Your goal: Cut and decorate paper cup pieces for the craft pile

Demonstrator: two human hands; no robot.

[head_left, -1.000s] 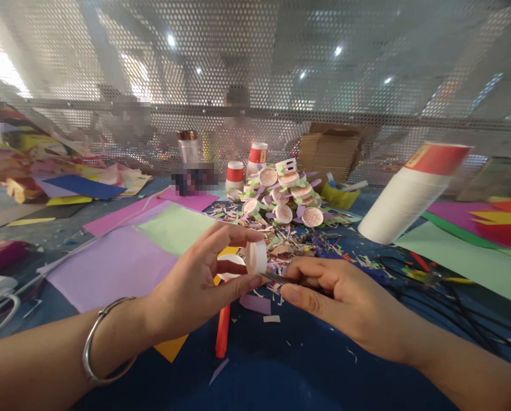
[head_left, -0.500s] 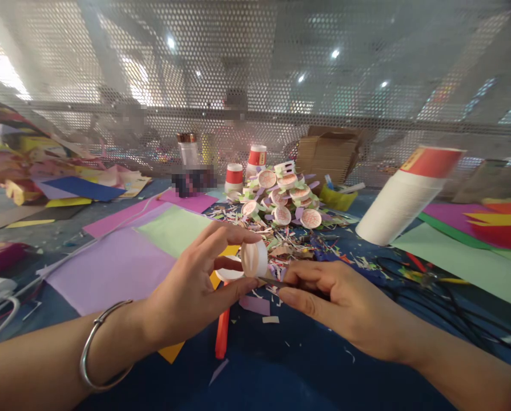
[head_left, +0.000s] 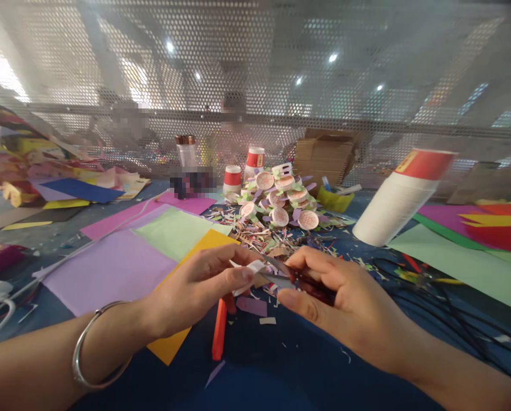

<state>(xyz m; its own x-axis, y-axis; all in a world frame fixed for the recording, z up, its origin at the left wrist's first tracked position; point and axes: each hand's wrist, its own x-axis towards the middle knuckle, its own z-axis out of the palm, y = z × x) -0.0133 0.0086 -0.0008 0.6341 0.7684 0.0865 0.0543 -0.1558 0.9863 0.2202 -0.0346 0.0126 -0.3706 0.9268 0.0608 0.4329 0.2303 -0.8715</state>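
My left hand (head_left: 190, 294) is closed on a white paper cup piece (head_left: 255, 267), pinched between thumb and fingers and seen nearly edge-on. In my right hand (head_left: 345, 305) is a pair of scissors (head_left: 283, 281), its blades parted and pointing left at the white piece. Whether the blades touch the paper I cannot tell. Under my left hand lie an orange-red marker (head_left: 219, 332) and an orange paper sheet (head_left: 169, 345). A purple paper scrap (head_left: 252, 306) rests just below the held piece.
Behind my hands rises a pile of cut paper cup pieces (head_left: 278, 197) among shredded scraps. A tall leaning stack of paper cups (head_left: 398, 200) stands right, near black cables (head_left: 435, 308). Coloured sheets, including a purple one (head_left: 105, 268), lie left. A perforated metal panel (head_left: 255, 74) spans the back.
The white piece has turned from showing its round face to nearly edge-on. The scissor blades have parted beside it. A second white round piece near my left fingers no longer shows.
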